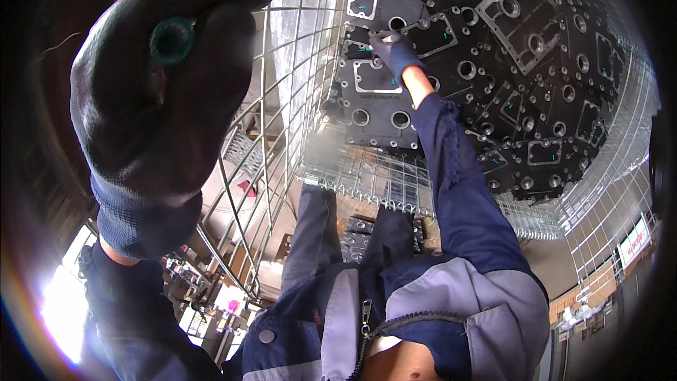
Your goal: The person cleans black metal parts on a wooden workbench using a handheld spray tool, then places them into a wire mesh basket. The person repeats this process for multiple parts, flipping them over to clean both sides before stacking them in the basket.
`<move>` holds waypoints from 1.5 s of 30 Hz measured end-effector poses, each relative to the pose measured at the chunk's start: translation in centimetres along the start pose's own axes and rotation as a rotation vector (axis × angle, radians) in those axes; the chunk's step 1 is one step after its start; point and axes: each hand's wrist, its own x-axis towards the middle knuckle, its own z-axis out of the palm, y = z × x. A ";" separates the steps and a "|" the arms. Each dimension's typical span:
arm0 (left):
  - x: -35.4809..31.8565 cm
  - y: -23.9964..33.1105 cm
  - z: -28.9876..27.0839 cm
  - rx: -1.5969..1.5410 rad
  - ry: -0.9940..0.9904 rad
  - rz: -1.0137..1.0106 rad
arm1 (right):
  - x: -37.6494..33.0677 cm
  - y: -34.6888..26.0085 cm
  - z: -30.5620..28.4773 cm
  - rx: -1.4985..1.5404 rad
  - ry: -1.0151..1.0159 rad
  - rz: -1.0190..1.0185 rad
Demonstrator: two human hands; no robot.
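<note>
Here we curl our left hand [183, 99] around a green ring [171, 40], hiding some of the cage [367, 175]; over the black plates [381, 107] inside it, we can't tell whether our right hand [397, 52] grasps anything.

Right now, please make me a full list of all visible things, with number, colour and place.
Flat metal parts: many, overlapping, uncountable; black with bare-metal patches; ahead.
Green marks: several, green, on these parts.
Wire mesh: several panels, silvery, around the parts.
Green round-ended object: 1, green, in the left hand; its kind is unclear.
Sign: 1, white with red lettering, far right.
Red scrap: 1, red, beyond the left mesh.
Small clutter: uncountable, mixed colours, lower left.
Jacket: 1, navy and grey, bottom.
Trousers: 1 pair, dark, below the mesh.
Left hand: 1, dark glove, raised near the camera.
Right hand: 1, dark glove, at the metal parts.
</note>
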 end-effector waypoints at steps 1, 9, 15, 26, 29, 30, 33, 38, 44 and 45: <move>0.2 0.5 -0.2 -0.031 -0.030 -0.046 | 0.4 1.6 -0.8 -0.001 0.036 0.170; -0.2 1.2 -0.6 -0.155 -0.186 -0.350 | -13.2 11.1 -0.1 -0.311 0.065 0.548; 0.4 2.3 -0.5 -0.120 -0.069 -0.205 | -13.8 12.0 5.5 -0.243 0.157 0.769; 1.0 0.0 0.8 -0.164 -0.123 -0.102 | -19.4 6.3 -4.4 -0.474 0.186 0.535; -0.9 0.7 -1.8 -0.052 -0.125 -0.171 | -23.4 5.4 -11.6 -0.569 0.149 0.469; -0.2 -2.1 -0.1 -0.060 -0.180 -0.120 | -25.8 6.2 -13.8 -0.600 0.193 0.601; -0.2 -3.2 0.1 -0.176 -0.191 -0.142 | -32.5 9.4 -20.3 -0.851 0.383 0.547; -0.7 -0.8 -0.5 -0.169 -0.078 -0.060 | -39.7 15.2 -33.0 -1.012 0.505 0.584; -0.1 -0.6 0.1 -0.062 -0.075 -0.064 | -42.5 24.1 -42.2 -1.078 0.506 0.944; -0.1 -0.2 -0.1 -0.019 -0.076 -0.052 | -41.5 24.8 -42.8 -1.096 0.566 0.977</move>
